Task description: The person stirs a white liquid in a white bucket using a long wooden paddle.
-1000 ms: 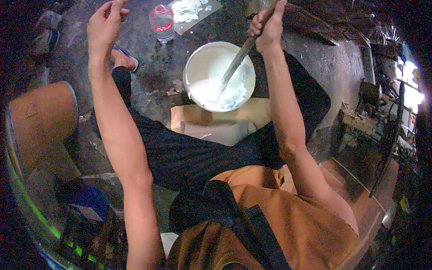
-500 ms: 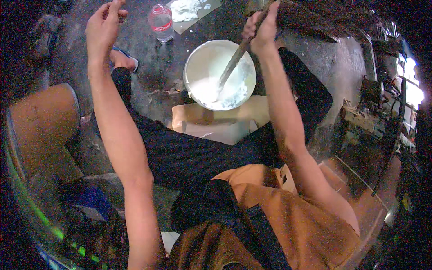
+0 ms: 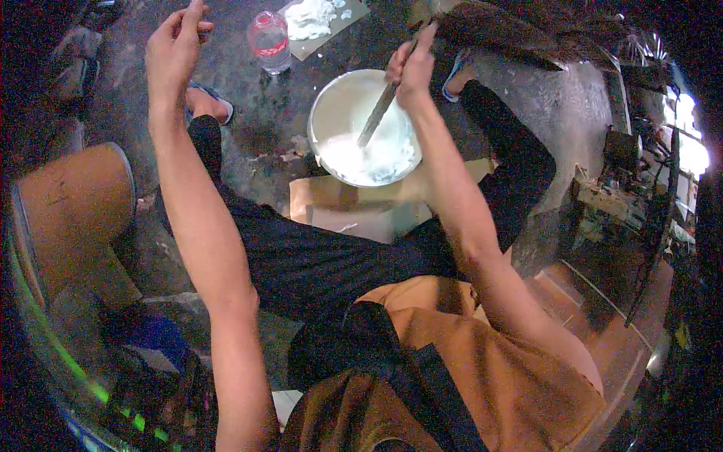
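My right hand (image 3: 415, 71) is wrapped round a greyish stick (image 3: 379, 114), which slants down into a white bucket (image 3: 313, 124). The stick's lower end dips into thick white paste (image 3: 370, 160) inside; lumps of it cling to the bucket's right inner wall. My left hand (image 3: 175, 51) is held out at the upper left, away from the bucket, its fingers loosely bent and apart with nothing visible in them. One fingertip reaches the picture's top edge. Between my hands stands a clear plastic bottle (image 3: 270, 47) with a red label.
Behind the bottle, white lumps (image 3: 310, 16) lie on a piece of board (image 3: 351, 13). Flattened cardboard (image 3: 320, 197) sits in front of the bucket, between my legs. A brown cardboard piece (image 3: 71, 188) stands at the left. Cluttered items (image 3: 614, 196) fill the right side.
My right hand has moved left and a little nearer, bringing the stick's upper part over the bucket. My left hand has hardly moved.
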Tool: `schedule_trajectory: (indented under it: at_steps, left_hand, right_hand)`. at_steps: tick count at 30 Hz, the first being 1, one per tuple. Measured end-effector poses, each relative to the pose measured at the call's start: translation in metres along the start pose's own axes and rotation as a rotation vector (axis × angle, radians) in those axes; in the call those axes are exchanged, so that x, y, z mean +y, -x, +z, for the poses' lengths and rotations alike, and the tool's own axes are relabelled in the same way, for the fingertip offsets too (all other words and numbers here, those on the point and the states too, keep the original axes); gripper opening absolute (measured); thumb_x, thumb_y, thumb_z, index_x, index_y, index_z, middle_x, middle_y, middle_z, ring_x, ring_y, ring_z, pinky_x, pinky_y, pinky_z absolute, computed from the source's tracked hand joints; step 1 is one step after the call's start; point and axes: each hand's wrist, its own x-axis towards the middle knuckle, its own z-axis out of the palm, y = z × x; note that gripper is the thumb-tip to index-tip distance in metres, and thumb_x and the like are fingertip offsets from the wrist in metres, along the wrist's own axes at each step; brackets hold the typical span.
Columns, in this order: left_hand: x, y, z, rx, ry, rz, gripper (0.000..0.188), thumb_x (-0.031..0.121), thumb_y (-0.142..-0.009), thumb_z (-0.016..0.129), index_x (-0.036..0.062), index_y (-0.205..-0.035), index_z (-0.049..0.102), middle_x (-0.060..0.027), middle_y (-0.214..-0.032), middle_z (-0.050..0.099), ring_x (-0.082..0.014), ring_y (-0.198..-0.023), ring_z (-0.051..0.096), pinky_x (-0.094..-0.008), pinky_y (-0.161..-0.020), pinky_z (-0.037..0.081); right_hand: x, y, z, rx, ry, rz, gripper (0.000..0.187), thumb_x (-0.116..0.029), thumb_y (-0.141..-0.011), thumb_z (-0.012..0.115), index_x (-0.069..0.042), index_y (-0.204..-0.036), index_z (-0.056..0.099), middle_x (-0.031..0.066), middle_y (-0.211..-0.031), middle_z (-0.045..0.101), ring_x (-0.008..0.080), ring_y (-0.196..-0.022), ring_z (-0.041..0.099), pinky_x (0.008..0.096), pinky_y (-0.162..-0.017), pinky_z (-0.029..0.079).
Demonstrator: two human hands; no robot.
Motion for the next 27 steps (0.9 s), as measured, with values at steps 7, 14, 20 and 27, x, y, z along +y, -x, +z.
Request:
schedule_trajectory:
  at_steps: [7,14,20,27]
  left_hand:
    - [0.006,-0.003,0.013,-0.040,0.067,0.005,0.049,0.051,-0.090,0.055,0.0060,-0.104,0.069,-0.0074,-0.087,0.070,-0.0143,-0.085,0.065,-0.0281,-0.081,0.048]
    - [0.015,-0.003,0.020,-0.055,0.032,0.024,0.051,0.053,-0.089,0.055,0.0066,-0.105,0.069,-0.0070,-0.088,0.070,-0.0145,-0.086,0.064,-0.0280,-0.084,0.046]
    - [0.032,0.012,0.012,-0.004,0.008,-0.017,0.051,0.052,-0.089,0.054,0.0065,-0.107,0.069,-0.0074,-0.089,0.070,-0.0152,-0.087,0.065,-0.0282,-0.084,0.046]
    - [0.014,-0.001,0.004,-0.030,-0.023,-0.008,0.052,0.052,-0.091,0.053,0.0058,-0.107,0.068,-0.0075,-0.091,0.070,-0.0154,-0.090,0.064,-0.0288,-0.085,0.046]
  right_hand:
    - [-0.115,-0.001,-0.001,-0.110,-0.181,-0.002,0.070,-0.084,-0.077,0.035,-0.018,-0.054,0.030,-0.0020,-0.045,0.029,0.0109,-0.037,0.029,0.0264,-0.038,0.024]
    - [0.024,-0.015,-0.020,-0.006,-0.106,-0.118,0.069,-0.075,-0.086,0.032,-0.011,-0.061,0.040,0.0040,-0.048,0.041,0.0160,-0.039,0.038,0.0314,-0.040,0.033]
    - [-0.058,-0.012,-0.014,-0.074,-0.104,0.031,0.070,-0.075,-0.087,0.029,-0.011,-0.060,0.040,0.0037,-0.047,0.040,0.0157,-0.040,0.038,0.0313,-0.040,0.034]
    - [-0.073,-0.012,0.003,-0.136,-0.080,-0.420,0.070,-0.074,-0.088,0.027,-0.010,-0.060,0.039,0.0035,-0.047,0.040,0.0158,-0.040,0.038,0.0308,-0.041,0.033]
